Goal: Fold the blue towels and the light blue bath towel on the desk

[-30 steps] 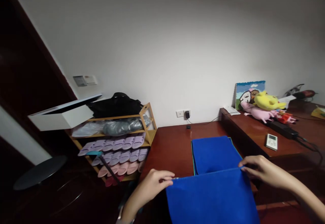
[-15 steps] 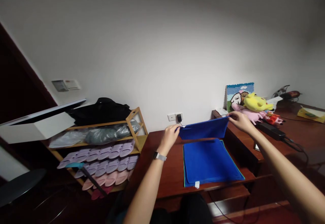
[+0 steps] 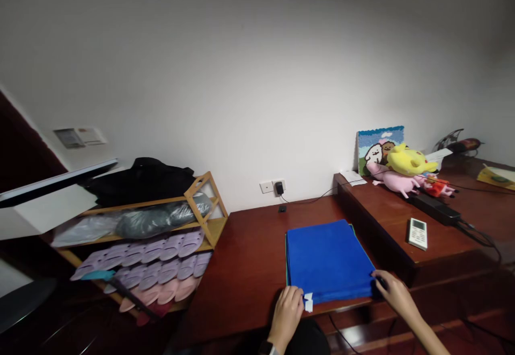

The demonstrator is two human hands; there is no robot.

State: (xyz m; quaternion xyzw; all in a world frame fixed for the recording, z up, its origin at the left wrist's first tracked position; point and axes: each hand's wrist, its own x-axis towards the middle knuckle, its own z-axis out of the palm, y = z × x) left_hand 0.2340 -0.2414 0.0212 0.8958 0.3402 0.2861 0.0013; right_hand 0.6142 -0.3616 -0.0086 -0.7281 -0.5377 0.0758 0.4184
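Observation:
A folded blue towel (image 3: 326,258) lies flat on the dark red wooden table (image 3: 249,258), with a small white tag (image 3: 308,301) at its near edge. My left hand (image 3: 288,308) pinches the towel's near left corner beside that tag. My right hand (image 3: 389,289) grips the near right corner, fingers closed on the cloth. Both hands rest at the table's front edge.
A wooden shoe rack (image 3: 153,237) with several pink and lilac slippers stands at left, a black bag (image 3: 140,177) on top. A raised shelf at right carries plush toys (image 3: 406,170), a white remote (image 3: 417,233), a black power strip (image 3: 434,207). A wall socket (image 3: 273,187) holds a charger.
My hands carried the towel's edge up and over to the far side, then came back toward me. The towel now lies folded flat, and my hands hold its near corners.

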